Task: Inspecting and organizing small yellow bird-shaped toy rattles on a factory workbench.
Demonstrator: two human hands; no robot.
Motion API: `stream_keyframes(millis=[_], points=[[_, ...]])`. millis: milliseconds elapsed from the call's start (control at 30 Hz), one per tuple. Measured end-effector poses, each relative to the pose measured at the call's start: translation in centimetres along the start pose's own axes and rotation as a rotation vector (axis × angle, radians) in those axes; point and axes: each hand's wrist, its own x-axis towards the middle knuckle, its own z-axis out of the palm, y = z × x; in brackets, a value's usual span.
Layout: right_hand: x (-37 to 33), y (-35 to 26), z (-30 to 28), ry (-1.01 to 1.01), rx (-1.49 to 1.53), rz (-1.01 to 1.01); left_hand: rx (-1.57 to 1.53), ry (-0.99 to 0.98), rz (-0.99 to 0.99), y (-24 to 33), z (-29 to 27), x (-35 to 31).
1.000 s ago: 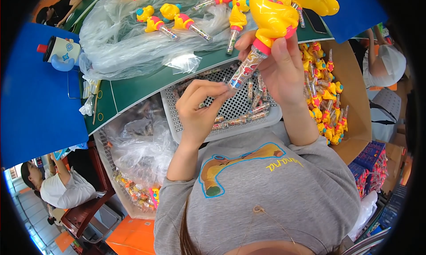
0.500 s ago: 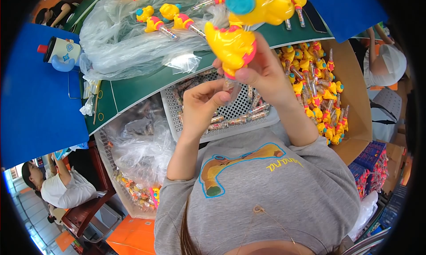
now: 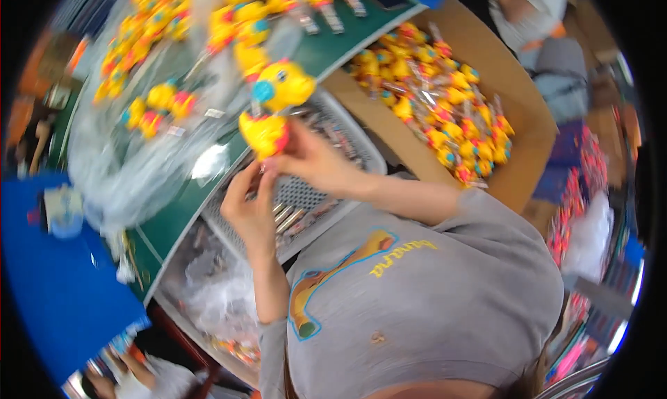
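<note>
A yellow toy animal [image 3: 264, 134] is upright in front of me, with a blue patch on its head and pink trim. My right hand [image 3: 316, 159] is closed around its lower body. Just beneath, the fingers and thumb of my left hand [image 3: 250, 208] pinch the toy's lower end, which they mostly hide. Below my hands lies a grey perforated basket [image 3: 372, 156] with several candy-filled clear tubes [image 3: 285, 217] inside. Motion blurs the picture somewhat.
Many similar yellow toys [image 3: 156, 13] lie on clear plastic sheeting [image 3: 121, 190] over the green table [image 3: 163, 236]. At the right, a cardboard box [image 3: 535, 152] is full of them. A container with plastic bags [image 3: 219, 288] stands left of the basket. Other people are partly visible nearby.
The whole view has turned and shifted, bringing more toys on the table into sight. The toy and both my hands now appear lower and farther left, still together.
</note>
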Motion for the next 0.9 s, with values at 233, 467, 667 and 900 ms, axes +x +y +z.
stream_keyframes(millis=[233,467,667,900], points=[[-2.2,-0.2,-3.4,0.31,0.35,0.056,0.176,-0.13,0.24,1.7,2.5,-0.3],[-1.8,-4.9,-18.5,0.843,1.105,-0.587,0.157,-0.232,0.289,2.1,3.1,0.0],[-6.0,-4.7,-25.6,1.348,1.342,-0.602,0.137,-0.31,0.29,1.4,3.3,0.0],[2.8,-4.5,-16.8,0.907,0.628,-0.613,0.125,-0.22,0.269,1.0,1.5,0.2]])
